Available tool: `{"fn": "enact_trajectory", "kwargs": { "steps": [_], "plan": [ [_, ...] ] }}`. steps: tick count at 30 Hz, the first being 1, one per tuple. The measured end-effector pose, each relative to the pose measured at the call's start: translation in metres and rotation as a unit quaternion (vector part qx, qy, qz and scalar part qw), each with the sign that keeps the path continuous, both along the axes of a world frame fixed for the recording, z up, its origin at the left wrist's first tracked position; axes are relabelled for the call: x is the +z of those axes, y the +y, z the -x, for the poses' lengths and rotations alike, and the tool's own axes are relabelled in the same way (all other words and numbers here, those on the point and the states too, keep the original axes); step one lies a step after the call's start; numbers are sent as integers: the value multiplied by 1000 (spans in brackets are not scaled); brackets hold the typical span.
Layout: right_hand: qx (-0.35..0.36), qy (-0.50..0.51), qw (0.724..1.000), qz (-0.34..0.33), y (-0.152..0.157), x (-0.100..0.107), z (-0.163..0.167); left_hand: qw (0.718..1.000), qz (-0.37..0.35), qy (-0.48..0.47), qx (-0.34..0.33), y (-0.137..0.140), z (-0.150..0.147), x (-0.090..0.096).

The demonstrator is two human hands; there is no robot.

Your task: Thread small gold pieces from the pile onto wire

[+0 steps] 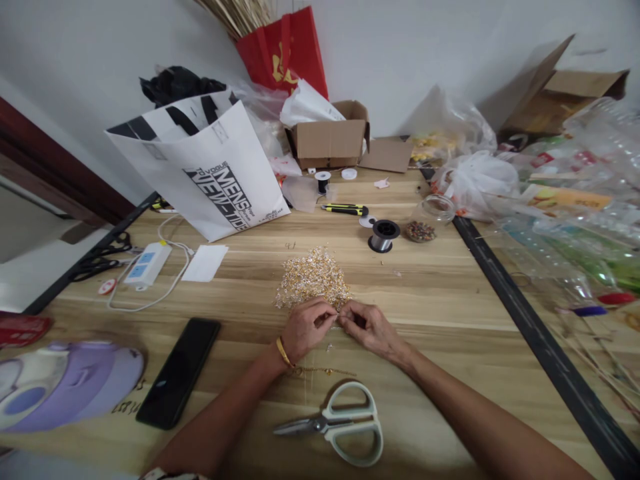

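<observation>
Fingertip to fingertip, my left hand (309,328) and my right hand (369,327) meet just in front of a pile of small clear and gold beads (315,277). Both are closed in a pinch. What they pinch is too small to make out; thin strands seem to run below them. A thin gold chain (330,371) lies on the table near my left wrist, which wears a gold bracelet (284,352). White-handled scissors (345,425) rest nearer to me, blades pointing left.
To the left lie a black phone (179,373), a purple bottle (85,383) and a power strip (147,265). Beyond the beads are a wire spool (384,236), a box cutter (345,209) and a jar of beads (421,231). A white bag (210,167) stands back left; plastic bottles (560,247) crowd the right.
</observation>
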State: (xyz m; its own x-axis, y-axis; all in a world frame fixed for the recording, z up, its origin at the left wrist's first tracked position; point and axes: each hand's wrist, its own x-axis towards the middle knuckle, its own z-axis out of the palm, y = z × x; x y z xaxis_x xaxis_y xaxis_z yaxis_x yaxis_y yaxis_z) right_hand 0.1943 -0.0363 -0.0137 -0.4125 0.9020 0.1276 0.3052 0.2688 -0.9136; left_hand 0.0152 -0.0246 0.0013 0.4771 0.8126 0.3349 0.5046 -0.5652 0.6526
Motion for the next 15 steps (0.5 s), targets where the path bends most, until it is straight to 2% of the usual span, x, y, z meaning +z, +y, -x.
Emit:
{"fn": "enact_trajectory", "kwargs": {
  "steps": [10, 15],
  "plan": [
    [-16, 17, 1000, 13, 1, 1, 1, 1000, 12, 5, -5, 0, 0, -2],
    [-13, 53, 998, 41, 1, -1, 1, 1000, 12, 1, -5, 1, 0, -1]
  ]
}}
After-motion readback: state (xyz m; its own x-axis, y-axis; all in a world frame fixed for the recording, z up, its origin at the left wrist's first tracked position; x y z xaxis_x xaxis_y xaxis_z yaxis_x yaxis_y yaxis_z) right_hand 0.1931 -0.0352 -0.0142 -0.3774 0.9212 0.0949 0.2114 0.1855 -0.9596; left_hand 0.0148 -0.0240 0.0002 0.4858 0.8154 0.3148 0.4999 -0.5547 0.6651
